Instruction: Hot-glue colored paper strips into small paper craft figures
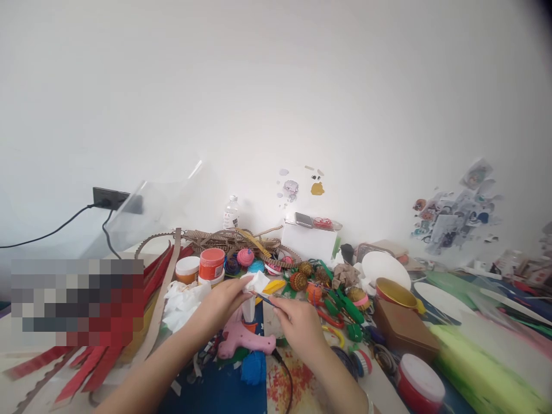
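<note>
Forearms [161, 359] rise from bottom edge toward center. Left hand [228, 299] clamped on white tissue [257, 282], center of frame; right hand [301, 323] clamped on thin dark tool [266, 299] beside it. Pink glue gun [245, 343] just below, lower center. Blue yarn bundle [253, 368] near it on cluttered surface [215, 397]. Red-lidded jar [211, 263] left of center; red jar with white lid [420, 382], lower right.

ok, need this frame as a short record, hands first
left hand: grips crumpled white tissue-like piece
right hand: holds slim dark tool, close to the white piece
below hands: pink T-shaped corded device, crumpled blue bundle
right side: brown rectangular box, red round jar with white lid
back: clear labelled bottle
unclear: exact tool type
</note>
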Action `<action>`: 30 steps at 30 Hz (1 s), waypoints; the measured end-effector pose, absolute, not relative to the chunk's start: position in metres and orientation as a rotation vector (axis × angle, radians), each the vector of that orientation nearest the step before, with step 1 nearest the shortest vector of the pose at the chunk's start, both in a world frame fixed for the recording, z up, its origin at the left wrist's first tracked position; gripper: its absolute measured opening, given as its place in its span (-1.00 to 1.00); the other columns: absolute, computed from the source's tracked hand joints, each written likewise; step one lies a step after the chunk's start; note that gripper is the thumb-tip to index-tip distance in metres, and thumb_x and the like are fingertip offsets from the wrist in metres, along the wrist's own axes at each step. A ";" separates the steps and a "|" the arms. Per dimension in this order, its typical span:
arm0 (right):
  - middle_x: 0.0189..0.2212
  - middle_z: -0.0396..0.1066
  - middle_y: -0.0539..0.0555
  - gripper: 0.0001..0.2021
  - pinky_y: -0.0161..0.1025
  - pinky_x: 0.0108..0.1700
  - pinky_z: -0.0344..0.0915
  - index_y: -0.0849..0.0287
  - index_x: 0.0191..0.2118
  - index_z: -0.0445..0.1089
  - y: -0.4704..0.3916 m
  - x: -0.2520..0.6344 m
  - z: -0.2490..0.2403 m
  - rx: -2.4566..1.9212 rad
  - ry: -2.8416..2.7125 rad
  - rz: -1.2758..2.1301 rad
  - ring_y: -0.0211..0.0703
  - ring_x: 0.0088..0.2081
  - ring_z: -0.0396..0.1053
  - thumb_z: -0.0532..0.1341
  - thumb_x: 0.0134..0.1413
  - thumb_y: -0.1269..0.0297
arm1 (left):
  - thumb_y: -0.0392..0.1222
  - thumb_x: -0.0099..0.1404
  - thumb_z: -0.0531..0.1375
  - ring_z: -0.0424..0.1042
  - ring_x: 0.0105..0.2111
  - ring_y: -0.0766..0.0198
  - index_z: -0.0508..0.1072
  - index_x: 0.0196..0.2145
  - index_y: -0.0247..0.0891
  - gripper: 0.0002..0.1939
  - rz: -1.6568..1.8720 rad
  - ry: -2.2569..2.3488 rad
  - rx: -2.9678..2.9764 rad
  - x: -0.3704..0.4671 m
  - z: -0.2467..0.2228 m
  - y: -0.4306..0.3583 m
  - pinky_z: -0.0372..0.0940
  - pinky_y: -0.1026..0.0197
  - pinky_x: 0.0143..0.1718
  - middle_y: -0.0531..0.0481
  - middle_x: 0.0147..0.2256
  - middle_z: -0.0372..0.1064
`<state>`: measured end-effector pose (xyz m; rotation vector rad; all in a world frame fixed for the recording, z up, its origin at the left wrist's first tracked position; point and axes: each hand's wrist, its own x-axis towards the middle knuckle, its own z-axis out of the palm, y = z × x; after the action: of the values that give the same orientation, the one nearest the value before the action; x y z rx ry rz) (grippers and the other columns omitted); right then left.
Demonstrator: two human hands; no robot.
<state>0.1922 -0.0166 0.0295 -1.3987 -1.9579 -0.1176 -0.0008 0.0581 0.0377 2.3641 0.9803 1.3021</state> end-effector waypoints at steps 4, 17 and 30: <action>-0.17 0.50 0.04 -0.69 -0.25 -0.17 0.33 0.07 -0.10 0.45 -0.018 0.192 0.033 -1.410 -1.922 0.024 -0.11 -0.19 0.46 0.12 0.07 0.46 | -0.06 0.26 0.03 0.46 -0.23 0.11 0.39 -0.05 -0.25 -0.63 1.151 1.065 2.568 -0.002 0.035 0.058 0.34 0.14 -0.21 -0.13 -0.22 0.49; -0.18 0.50 0.07 -0.70 -0.20 -0.16 0.35 0.09 -0.11 0.46 -0.016 0.194 0.032 -1.355 -1.904 0.066 -0.08 -0.18 0.47 0.12 0.06 0.47 | -0.17 0.31 -0.03 0.45 -0.29 0.14 0.33 -0.01 -0.26 -0.65 1.228 1.014 2.876 -0.010 0.024 0.069 0.34 0.13 -0.26 -0.14 -0.26 0.48; -0.41 0.53 0.07 -0.71 -0.31 -0.40 0.27 0.16 -0.12 0.45 -0.015 0.193 0.023 -1.289 -2.004 -0.363 -0.16 -0.42 0.45 0.06 0.12 0.44 | -0.09 0.23 0.01 0.45 -0.29 0.15 0.38 -0.05 -0.25 -0.62 1.129 1.118 2.439 0.002 0.041 0.051 0.33 0.19 -0.30 -0.11 -0.23 0.48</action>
<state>0.1926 -0.0147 0.0234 -1.2894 -2.0044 -0.3635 0.0018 0.0509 0.0414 2.4386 1.1181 1.1287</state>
